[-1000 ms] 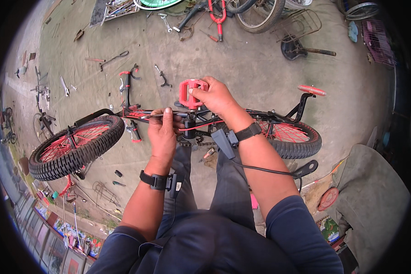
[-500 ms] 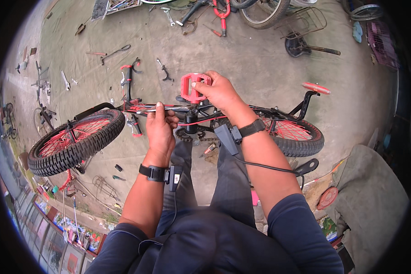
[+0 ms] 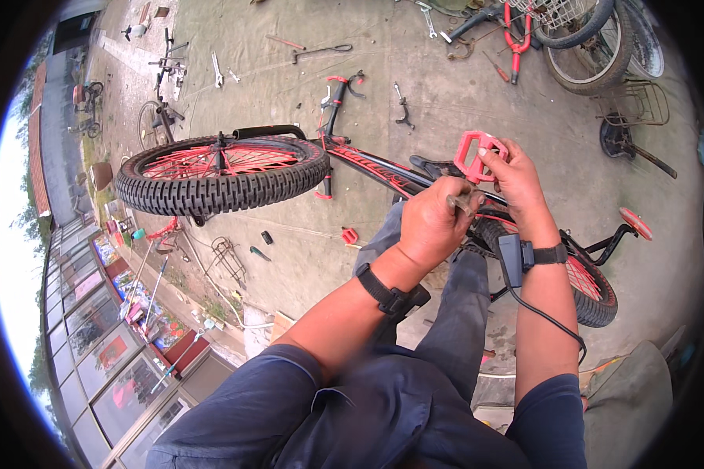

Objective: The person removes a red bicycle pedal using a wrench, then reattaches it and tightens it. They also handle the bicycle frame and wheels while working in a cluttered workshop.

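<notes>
Before me is a black and red bicycle, its front wheel to the left and its rear wheel partly behind my right forearm. My right hand grips a red pedal beside the frame, thumb on its edge. Close against it, my left hand is closed around a wrench; only a short metal part shows past the fingers. The joint between pedal and crank is mostly hidden by my hands. Another red pedal lies on the ground left of my leg.
Beyond the bicycle, loose wrenches, a screwdriver and a red fork lie on the ground. At the far right are a detached wheel and a black saddle. A glazed wall runs along the left.
My left hand has moved right, beside the pedal, and its fist now covers most of the wrench. My right hand keeps the pedal. The view has swung left, showing more of the front wheel.
</notes>
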### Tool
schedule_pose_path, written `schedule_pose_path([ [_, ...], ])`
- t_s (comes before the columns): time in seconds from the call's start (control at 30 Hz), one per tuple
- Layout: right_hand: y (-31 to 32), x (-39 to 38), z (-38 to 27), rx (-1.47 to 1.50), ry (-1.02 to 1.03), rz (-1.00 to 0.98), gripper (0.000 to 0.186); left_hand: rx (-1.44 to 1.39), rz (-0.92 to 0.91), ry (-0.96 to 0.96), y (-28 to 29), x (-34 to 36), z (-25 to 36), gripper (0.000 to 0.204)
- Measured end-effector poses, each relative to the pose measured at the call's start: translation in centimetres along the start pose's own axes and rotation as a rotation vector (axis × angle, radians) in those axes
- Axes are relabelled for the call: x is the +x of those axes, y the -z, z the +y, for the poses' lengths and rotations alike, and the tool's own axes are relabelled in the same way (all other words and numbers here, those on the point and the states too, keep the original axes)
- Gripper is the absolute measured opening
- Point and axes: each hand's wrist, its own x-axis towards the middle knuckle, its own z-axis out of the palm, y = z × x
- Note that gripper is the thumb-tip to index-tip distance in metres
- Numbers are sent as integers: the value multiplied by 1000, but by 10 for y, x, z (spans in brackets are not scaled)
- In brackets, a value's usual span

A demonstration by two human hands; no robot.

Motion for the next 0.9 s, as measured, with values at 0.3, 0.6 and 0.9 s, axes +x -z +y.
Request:
schedule_pose_path([
  [0.3,-3,-2,0,89,-51,33,46,-1231,25,1130,-33,9,-85,23],
  [0.6,1,-4,-4,-2,-91,12,39,-1271,207,1121,-37,-1,-90,28],
  [0.9,2,-3,-2,-4,-93,18,40,-772,93,632,-13,7,-36,29],
])
